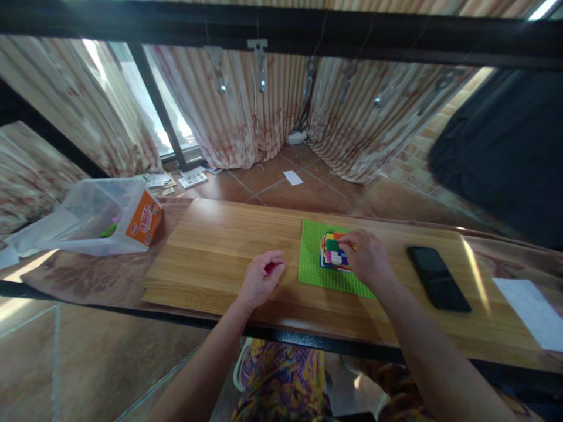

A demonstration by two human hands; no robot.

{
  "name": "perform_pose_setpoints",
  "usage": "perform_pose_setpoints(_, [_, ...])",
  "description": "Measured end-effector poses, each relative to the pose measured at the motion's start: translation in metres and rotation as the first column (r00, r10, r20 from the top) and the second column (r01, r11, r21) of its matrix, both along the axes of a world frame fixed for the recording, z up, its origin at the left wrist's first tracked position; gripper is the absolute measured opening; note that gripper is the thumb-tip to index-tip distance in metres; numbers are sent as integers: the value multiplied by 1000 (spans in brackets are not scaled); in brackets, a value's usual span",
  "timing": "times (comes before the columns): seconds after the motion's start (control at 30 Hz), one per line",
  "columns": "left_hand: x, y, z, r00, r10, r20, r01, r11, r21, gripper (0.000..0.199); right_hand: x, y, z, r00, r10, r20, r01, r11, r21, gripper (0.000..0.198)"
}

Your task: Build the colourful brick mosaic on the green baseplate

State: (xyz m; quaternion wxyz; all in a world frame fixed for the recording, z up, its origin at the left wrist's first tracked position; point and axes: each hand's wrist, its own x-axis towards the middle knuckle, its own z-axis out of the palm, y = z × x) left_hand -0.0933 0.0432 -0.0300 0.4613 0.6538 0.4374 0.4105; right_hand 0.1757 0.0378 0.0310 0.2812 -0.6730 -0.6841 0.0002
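On the wooden board lies a green studded baseplate [310,252], and a multicoloured block of toy bricks [333,252] is built up on it. My right hand [367,258] reaches over the right side of this block, its fingertips pinched at the top bricks. Whether a loose brick is between those fingertips is hidden. Left of the baseplate, my left hand [263,278] is curled above the board, thumb and fingers closed round a small magenta brick [270,268].
A clear plastic bin [97,243] with an orange label and a few green and pink pieces stands at the left. Right of the baseplate lies a black phone [437,278], with a white paper sheet [534,310] farther right. The wooden board [211,246] has a dark-edged table beneath.
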Motion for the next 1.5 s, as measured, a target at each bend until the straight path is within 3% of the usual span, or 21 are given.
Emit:
perform_pose_setpoints(0.17, [1,0,3,998,13,59,-9,998,-57,32,-3,-5,4,1000,-7,-9,8,999,31,22])
perform_pose_setpoints(0.37, [2,0,7,974,57,220,-21,986,-166,38,-24,-51,5,987,-48,-154,87,963,256,22])
perform_pose_setpoints(0.5, [2,0,8,949,94,301,-31,978,-207,43,-61,-80,-16,977,46,-208,-9,984,178,18])
perform_pose_setpoints(0.6, [2,1,9,917,133,375,-49,973,-225,44,-89,-84,-34,966,110,-233,-92,992,87,20])
perform_pose_setpoints(0.77, [1,4,7,906,206,369,-153,974,-166,38,-119,-59,-42,967,183,-174,-195,980,-50,24])
perform_pose_setpoints(0.93, [1,7,1,886,235,400,-195,971,-137,35,-129,-31,-39,984,158,-87,-170,974,-152,21])
perform_pose_setpoints(1.13, [-1,7,-3,938,180,296,-165,983,-77,33,-135,-25,-42,984,150,-97,-165,973,-161,19])
perform_pose_setpoints(1.3, [1,4,1,986,144,82,-146,989,8,33,-127,-39,-29,933,117,-341,-159,982,-99,18])
perform_pose_setpoints(1.4, [5,1,4,989,137,49,-133,989,-70,38,-101,-50,-11,849,36,-527,-75,996,-52,17])
perform_pose_setpoints(1.5, [7,0,4,988,142,59,-134,984,-121,40,-56,-50,9,821,-47,-569,81,996,33,19])
